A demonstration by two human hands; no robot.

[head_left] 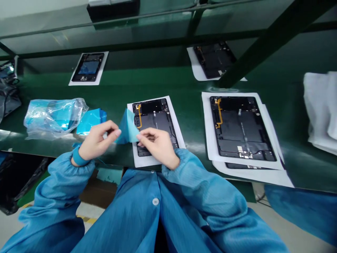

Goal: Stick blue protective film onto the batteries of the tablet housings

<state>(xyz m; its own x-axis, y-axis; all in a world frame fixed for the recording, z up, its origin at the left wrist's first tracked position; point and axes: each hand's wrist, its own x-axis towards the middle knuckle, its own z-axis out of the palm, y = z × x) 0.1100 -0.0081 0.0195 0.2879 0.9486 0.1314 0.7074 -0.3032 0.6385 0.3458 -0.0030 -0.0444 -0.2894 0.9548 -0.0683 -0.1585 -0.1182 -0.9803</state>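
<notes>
A thin blue film sheet point(128, 128) is held up, bent, between my hands. My right hand point(159, 143) pinches its right lower corner between thumb and fingertips. At the sheet's left edge, my left hand point(98, 140) has its thumb and forefinger closed together on it. Just behind and right of the film, a tablet back housing point(160, 119) with exposed dark inner parts and an orange flex cable lies on a white foam sheet point(147, 161). The film and my right hand cover part of the housing's left and lower area.
Left are a stack of blue films point(91, 121) and a clear bag of films point(51, 117). More open tablets lie on foam at right point(242, 128), far left point(88, 67) and far right point(214, 59). A green post point(271, 42) slants above the green bench point(189, 116). White foam sheets point(319, 109) are stacked right.
</notes>
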